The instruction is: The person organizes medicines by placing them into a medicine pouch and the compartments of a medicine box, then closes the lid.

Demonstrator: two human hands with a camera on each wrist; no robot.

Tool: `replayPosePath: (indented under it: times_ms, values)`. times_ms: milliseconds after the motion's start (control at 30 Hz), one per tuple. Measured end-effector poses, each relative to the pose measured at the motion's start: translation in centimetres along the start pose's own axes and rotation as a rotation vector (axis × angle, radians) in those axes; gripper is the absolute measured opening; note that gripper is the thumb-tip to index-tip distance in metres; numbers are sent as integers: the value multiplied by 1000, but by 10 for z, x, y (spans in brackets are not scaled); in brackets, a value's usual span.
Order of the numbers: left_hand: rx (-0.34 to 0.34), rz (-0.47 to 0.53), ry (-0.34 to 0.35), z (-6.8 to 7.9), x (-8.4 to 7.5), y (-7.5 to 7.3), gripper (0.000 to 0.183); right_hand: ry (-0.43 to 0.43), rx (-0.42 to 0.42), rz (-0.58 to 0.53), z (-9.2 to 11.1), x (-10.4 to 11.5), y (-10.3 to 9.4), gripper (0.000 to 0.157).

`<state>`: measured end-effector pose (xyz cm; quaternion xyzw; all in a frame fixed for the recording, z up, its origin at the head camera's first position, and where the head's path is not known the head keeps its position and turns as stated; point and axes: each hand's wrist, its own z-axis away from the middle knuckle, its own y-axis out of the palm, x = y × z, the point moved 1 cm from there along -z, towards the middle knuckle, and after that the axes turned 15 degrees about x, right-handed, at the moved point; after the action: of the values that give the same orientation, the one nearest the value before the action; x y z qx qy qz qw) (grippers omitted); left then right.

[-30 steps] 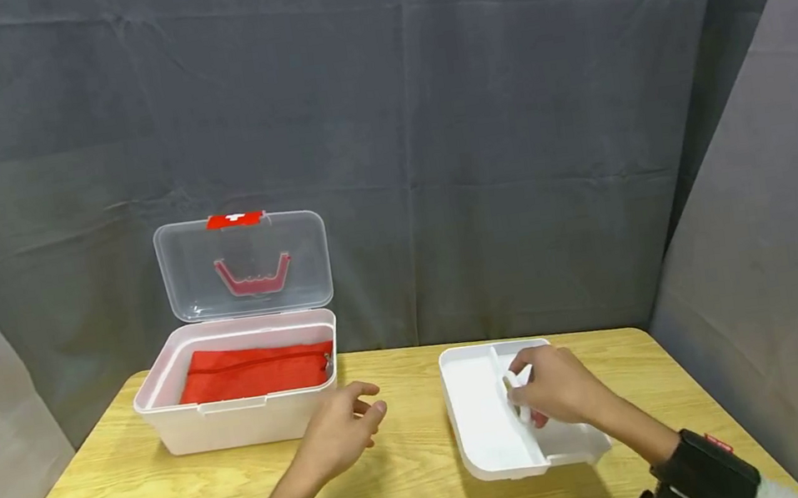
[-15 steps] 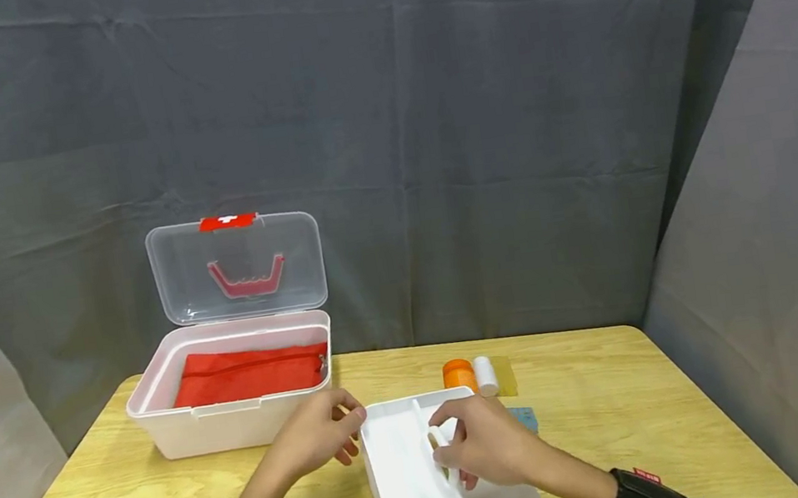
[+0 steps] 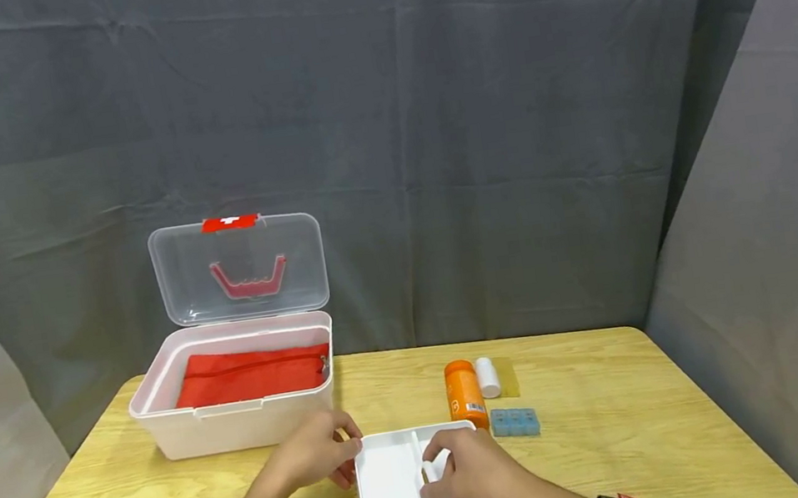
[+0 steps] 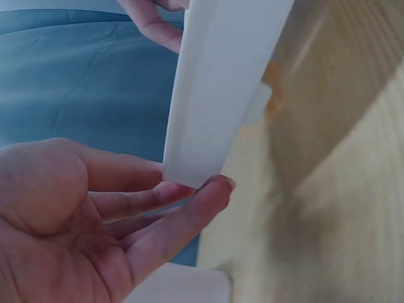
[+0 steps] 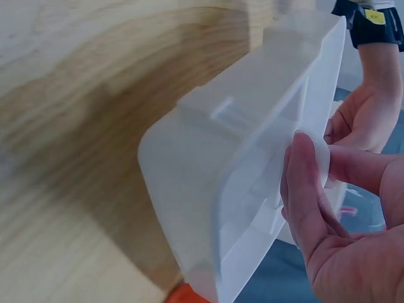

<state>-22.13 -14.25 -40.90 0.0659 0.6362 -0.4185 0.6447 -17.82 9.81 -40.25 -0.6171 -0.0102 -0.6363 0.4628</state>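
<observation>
A white divided tray [image 3: 386, 474] is low in the head view, partly cut off by the bottom edge. My right hand [image 3: 475, 479] pinches the raised handle [image 5: 323, 159] on its divider between thumb and fingers. At the tray's far left corner is my left hand [image 3: 317, 453]; in the left wrist view its thumb and fingers grip the end of the tray [image 4: 214, 88]. Both wrist views show the tray tilted in the picture, with its shadow on the table, apparently raised. The right hand hides part of the tray's right compartment.
A white box [image 3: 241, 428] with its clear lid [image 3: 241, 257] raised stands at back left, a red zipped pouch [image 3: 252, 375] inside. Beyond the tray are an orange bottle [image 3: 463, 392], a small white cylinder [image 3: 487, 378], a yellow square [image 3: 509, 377] and a blue pill box [image 3: 515, 421].
The right hand has brought the tray leftward and nearer to me, uncovering the bottle, cylinder, yellow square and pill box. The left hand has moved slightly left and down, and now grips the tray's corner.
</observation>
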Motion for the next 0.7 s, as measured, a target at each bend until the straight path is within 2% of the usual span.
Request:
replayPosePath:
  times_ms: [133, 400, 567, 700]
  values:
    - [-23, -11, -1, -9, 8, 8, 11, 2, -9, -22, -1, -10, 3, 29]
    - [-134, -120, 31, -26, 15, 24, 14, 2, -42, 3, -7, -27, 1, 30]
    - [-179, -90, 45, -29, 18, 28, 22, 13, -67, 47, -12, -32, -3, 32]
    - [-178, 12, 35, -32, 19, 29, 32, 29, -77, 73, -16, -34, -8, 33]
